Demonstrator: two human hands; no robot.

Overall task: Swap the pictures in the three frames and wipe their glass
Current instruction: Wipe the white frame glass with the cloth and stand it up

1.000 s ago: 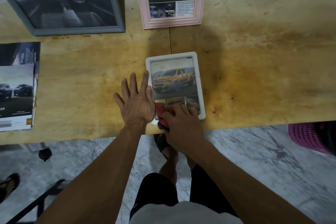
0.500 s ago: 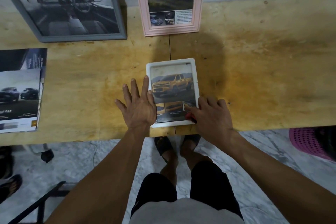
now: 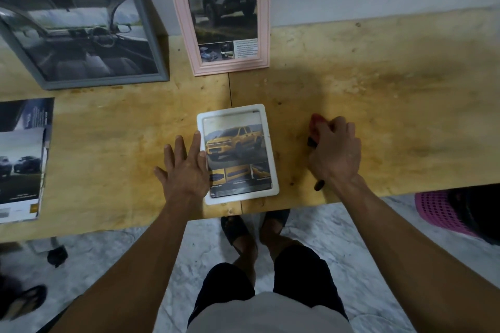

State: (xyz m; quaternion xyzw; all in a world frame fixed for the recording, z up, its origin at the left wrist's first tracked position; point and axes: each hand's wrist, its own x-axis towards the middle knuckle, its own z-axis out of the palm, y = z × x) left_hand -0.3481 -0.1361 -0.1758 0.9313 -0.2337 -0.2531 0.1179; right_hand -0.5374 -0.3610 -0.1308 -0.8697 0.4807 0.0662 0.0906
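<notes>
A small white frame (image 3: 266, 143) with a yellow pickup picture lies flat near the table's front edge. My left hand (image 3: 184, 167) rests flat, fingers spread, against its left side, fingertips touching the rim. My right hand (image 3: 334, 151) is off to the right of the frame, on the table, fingers closed on a red and black wiping cloth (image 3: 315, 121). A grey frame (image 3: 151, 35) with a car-interior picture leans on the wall at the back left. Beside it stands a pink arched frame (image 3: 265, 21) holding a dark truck picture.
A stack of car brochures (image 3: 21, 159) lies at the table's left. The wooden table (image 3: 392, 105) runs along a grey wall. A pink basket (image 3: 441, 213) sits on the floor at the right. My feet in sandals (image 3: 254, 227) stand below the table edge.
My right hand with the cloth has slid off the white frame's lower glass and moved right onto the table. My left hand stays by the frame. The camera has tilted upward.
</notes>
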